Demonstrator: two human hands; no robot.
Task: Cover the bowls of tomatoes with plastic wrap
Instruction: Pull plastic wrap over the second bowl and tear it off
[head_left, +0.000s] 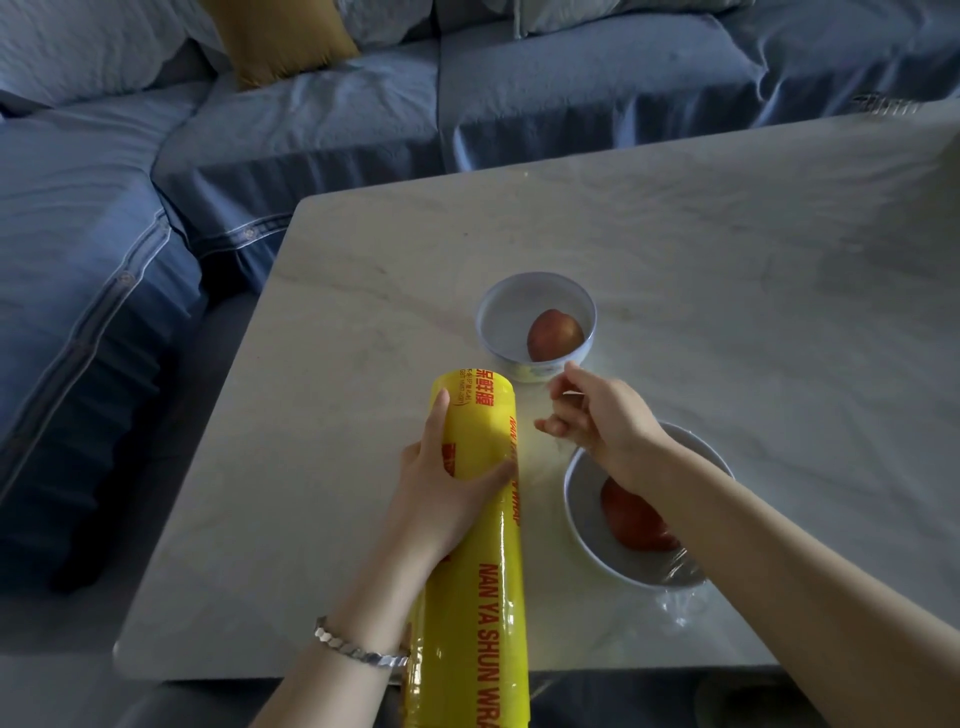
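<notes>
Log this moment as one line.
left hand grips wrap roll | right hand pinches film pulled from roll | near bowl wrapped | far bowl uncovered, tomato inside

Colour survey: counter items and surroundings.
Yellow cylindrical plastic-wrap roll (478, 519): red lettering. Clear film sheet (540, 452) beside it: colourless, faint gloss. Far white round ceramic bowl (488, 306) and near white round ceramic bowl (582, 519): grey-blue shading inside. Far tomato (553, 335): red with an orange-yellow patch. Near tomato (634, 519): red. Off-white stone counter (727, 260): faint grey veining. Denim-blue fabric sofa (78, 234). Mustard cushion (275, 36). Silver metal bracelet (358, 649).
</notes>
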